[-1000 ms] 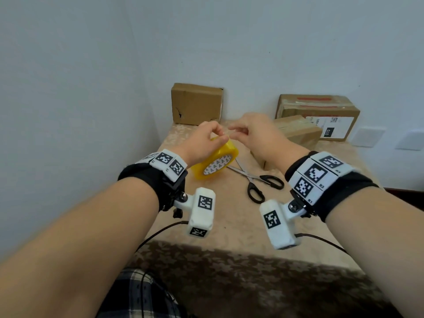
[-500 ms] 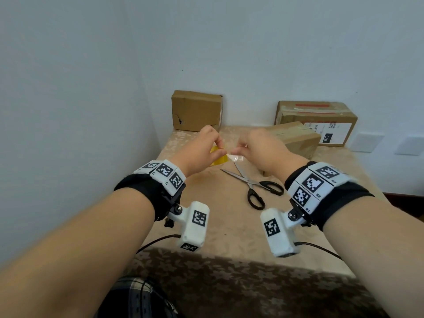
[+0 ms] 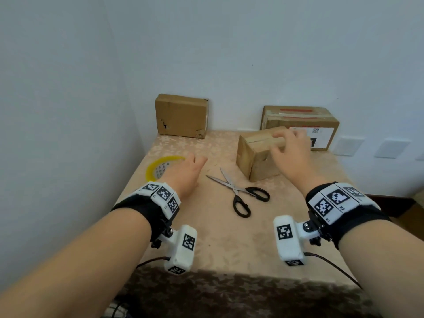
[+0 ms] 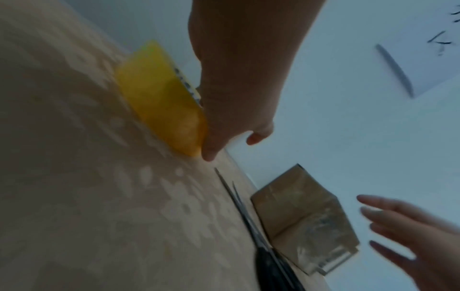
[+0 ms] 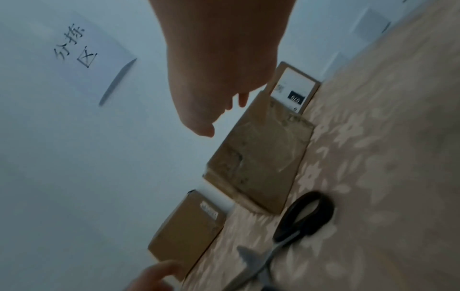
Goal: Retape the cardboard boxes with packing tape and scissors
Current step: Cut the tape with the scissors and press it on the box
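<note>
Cardboard boxes [image 3: 257,154], three; one scissors [image 3: 238,193]

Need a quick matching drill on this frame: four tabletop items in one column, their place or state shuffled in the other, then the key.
Items:
1. tape roll
2. scissors
3. nearest box
4. labelled box

States:
A. at the back wall on the right, red strip on top
B. under the right hand
C. lying flat beside the left hand
D. blades open, black handles toward the person

Pairs: 1-C, 2-D, 3-B, 4-A
</note>
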{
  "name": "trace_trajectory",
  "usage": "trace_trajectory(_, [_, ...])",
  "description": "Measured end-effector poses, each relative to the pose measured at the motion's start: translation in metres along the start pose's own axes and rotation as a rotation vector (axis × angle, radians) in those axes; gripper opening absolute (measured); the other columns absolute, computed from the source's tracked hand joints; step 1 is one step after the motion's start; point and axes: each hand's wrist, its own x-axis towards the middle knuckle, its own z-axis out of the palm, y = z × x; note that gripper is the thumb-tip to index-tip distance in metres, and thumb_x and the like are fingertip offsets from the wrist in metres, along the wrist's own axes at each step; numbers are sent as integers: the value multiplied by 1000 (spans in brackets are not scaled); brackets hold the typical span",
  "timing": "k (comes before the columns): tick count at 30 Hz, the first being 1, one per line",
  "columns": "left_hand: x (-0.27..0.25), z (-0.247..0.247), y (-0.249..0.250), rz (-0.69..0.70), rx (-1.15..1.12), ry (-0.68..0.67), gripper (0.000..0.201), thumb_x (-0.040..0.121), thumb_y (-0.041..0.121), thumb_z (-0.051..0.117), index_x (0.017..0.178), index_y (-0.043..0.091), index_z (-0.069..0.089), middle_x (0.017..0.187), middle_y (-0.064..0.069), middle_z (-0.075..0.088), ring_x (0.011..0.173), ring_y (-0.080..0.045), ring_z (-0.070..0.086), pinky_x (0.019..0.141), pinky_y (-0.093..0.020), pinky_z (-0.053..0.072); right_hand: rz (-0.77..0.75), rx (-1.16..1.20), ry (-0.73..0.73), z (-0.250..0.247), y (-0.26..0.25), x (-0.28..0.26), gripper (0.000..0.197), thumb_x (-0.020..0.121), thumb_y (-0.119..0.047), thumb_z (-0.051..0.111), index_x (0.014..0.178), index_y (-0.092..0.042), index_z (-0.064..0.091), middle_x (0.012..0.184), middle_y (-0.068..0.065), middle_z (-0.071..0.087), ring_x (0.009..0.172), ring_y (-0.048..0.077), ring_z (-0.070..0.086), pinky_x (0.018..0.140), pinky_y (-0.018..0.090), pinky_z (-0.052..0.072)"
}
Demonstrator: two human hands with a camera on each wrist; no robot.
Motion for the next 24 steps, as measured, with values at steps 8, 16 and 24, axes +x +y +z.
trace_trajectory(8, [44,-13,94,15,-1033,-89,75,96,47,42,151,13,5,151,7,24,139,-11,25,113,-27,22,379,667,-115,4,44,5,74,96,-34,55,154,-23,9,154,-2,31,139,17,31,110,36,29])
trace_trajectory(16, [61,9,91,-154,-1268,-9,43,99,22,47,139,8,38,134,-1,50,113,-10,48,85,-12,45,372,694,-164,7,69,10,38,99,-14,50,134,-14,35,119,2,50,91,3,53,72,16,44])
trace_trajectory(24, [36,-24,67,-181,-1393,76,92,75,80,45,145,19,37,140,10,47,122,-6,47,108,-30,34,200,779,-250,-11,32,1,64,86,-47,64,141,-24,41,118,-8,59,103,6,59,87,33,54])
